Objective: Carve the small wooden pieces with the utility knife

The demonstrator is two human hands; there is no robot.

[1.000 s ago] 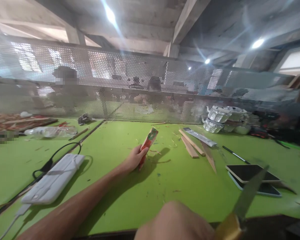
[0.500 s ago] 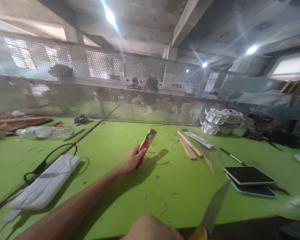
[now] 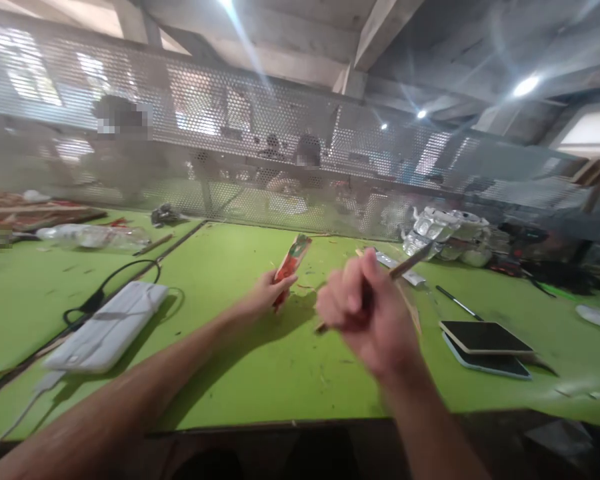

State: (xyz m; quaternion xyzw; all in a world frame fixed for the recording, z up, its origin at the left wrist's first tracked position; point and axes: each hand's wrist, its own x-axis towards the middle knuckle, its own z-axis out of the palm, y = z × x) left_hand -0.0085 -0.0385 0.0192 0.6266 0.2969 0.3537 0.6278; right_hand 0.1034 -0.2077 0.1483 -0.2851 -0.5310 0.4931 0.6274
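"Where's the red-and-green strip point(image 3: 291, 265)?"
"Mid-frame, its long axis slanting, top end pointing up and slightly right. The left hand point(image 3: 270, 291) grips its lower part."
"And the right hand point(image 3: 367, 303)?"
"Right of centre, fingers curled round a knife point(image 3: 410, 261), which points upper right."

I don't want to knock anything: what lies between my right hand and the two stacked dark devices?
The head view shows a wood strip on the green tabletop between the right hand, which partly hides it, and the dark devices.
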